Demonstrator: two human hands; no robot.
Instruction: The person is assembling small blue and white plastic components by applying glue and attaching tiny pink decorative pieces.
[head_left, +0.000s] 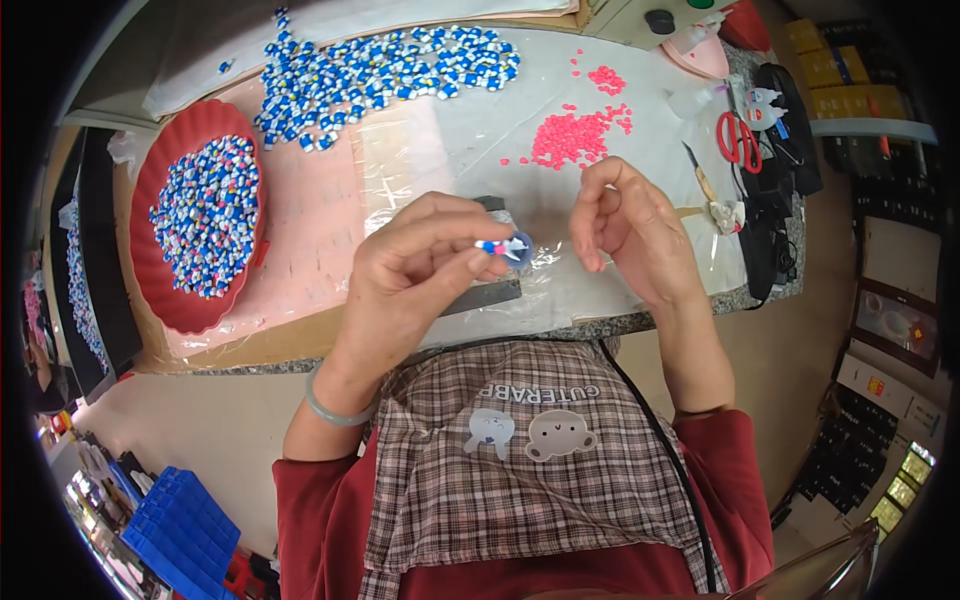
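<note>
Between the thumb and fingertips of my left hand (420, 262) is a small blue, white and pink figurine (492, 246). Right beside it, near those fingertips, shows a small round blue-rimmed piece (519, 252); whether it touches the figurine I cannot tell. My right hand (637, 232) hovers to the right, fingers loosely bent and apart, with nothing visible in them. Beyond it, small pink pieces (568, 138) lie scattered in a pile on the plastic-covered table. Dark grey strips (483, 296) lie under and beside my left hand.
A red scalloped tray (145, 220) full of similar figurines stands at the left. Many blue-and-white pieces (385, 68) spread along the back. Red-handled scissors (738, 142), a pointed tool (700, 172), bottles (765, 108) and a pink dish (697, 55) sit at the right.
</note>
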